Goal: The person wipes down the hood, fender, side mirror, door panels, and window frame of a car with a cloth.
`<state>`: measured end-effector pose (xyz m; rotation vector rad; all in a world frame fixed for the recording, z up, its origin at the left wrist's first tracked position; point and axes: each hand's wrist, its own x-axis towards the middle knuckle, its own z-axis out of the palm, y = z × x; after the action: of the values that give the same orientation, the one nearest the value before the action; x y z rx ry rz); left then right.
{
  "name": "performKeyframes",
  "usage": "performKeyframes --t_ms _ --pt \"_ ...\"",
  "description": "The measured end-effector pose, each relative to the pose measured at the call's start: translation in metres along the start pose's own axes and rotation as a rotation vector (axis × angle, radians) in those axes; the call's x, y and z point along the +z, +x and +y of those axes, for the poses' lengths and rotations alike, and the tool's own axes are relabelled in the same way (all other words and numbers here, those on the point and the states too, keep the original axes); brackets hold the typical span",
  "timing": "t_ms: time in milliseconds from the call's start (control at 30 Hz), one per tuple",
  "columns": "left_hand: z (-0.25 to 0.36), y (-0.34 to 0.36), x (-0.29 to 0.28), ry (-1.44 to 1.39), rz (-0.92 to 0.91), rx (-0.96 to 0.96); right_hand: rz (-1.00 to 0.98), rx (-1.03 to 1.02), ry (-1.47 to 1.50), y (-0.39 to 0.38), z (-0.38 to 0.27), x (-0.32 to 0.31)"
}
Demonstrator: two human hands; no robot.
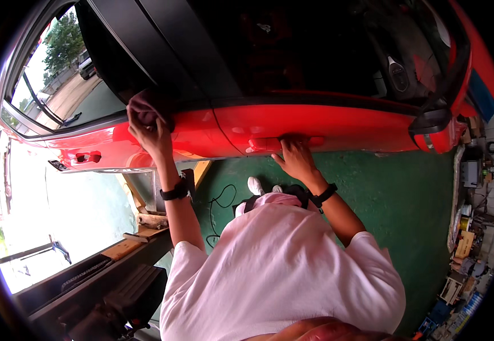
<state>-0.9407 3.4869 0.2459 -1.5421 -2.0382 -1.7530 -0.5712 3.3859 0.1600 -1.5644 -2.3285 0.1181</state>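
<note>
A red car stands in front of me, its side running across the view. My left hand [147, 132] grips a bunched dark maroon cloth [149, 108] and presses it to the car where the rear door [193, 132] meets the dark window trim. At the front door [349, 122], my right hand [297, 160] has its fingers hooked at the red door handle [263, 144], the thumb held apart below. The fingertips are partly hidden there. Both wrists wear dark bands.
The side mirror [430, 126] juts out at the right. Green floor [394, 199] lies below the car, with a thin black cable [219, 200] on it. Tools and boxes line a cluttered shelf [465, 244] at right. A wooden beam and dark machine [124, 295] stand at lower left.
</note>
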Motion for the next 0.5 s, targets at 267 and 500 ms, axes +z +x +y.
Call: performKeyframes --t_ms 267,500 --pt "0.019 -0.071 0.032 -0.193 -0.278 0.136 0.05 0.032 -0.068 0.01 0.004 0.029" --pt "0.053 -0.12 0.036 -0.125 -0.364 0.094 0.04 0.17 0.115 0.013 0.0 0.021"
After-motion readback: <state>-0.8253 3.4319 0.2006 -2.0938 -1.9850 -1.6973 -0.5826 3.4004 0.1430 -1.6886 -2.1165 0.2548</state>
